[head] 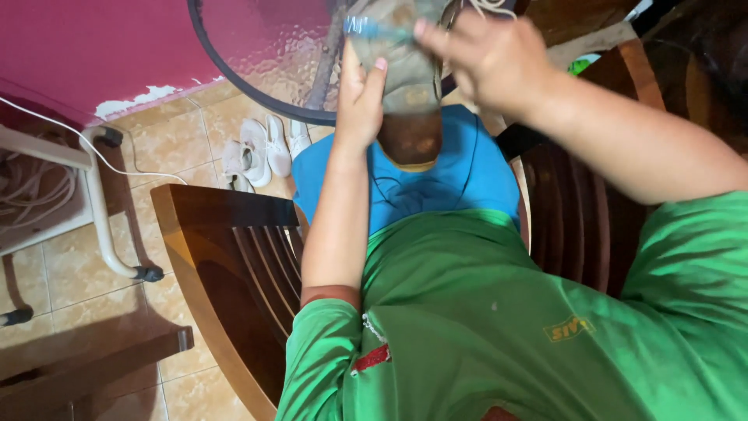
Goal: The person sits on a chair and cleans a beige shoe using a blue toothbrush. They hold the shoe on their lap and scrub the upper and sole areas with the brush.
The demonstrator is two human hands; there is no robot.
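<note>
Top centre of the frame: left hand [360, 101] grips a worn shoe [405, 86], fingers closed along its side. Right hand [487, 58] pinches its top, above blue shorts [467, 183].

Left hand [360, 101] and right hand [487, 54] grip a worn shoe [405, 86] — sole toward the camera.

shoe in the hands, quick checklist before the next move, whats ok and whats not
1. Left hand supports the worn brown shoe from the side: ok.
2. Right hand on the shoe's upper part: ok.
3. Shoe held over the lap, above the blue shorts: ok.
4. What the right fingers pinch: cannot tell, blurred.
5. Shoe is apart from the glass table edge: cannot tell.
6. White shoes on the floor out of the way: ok.
</note>
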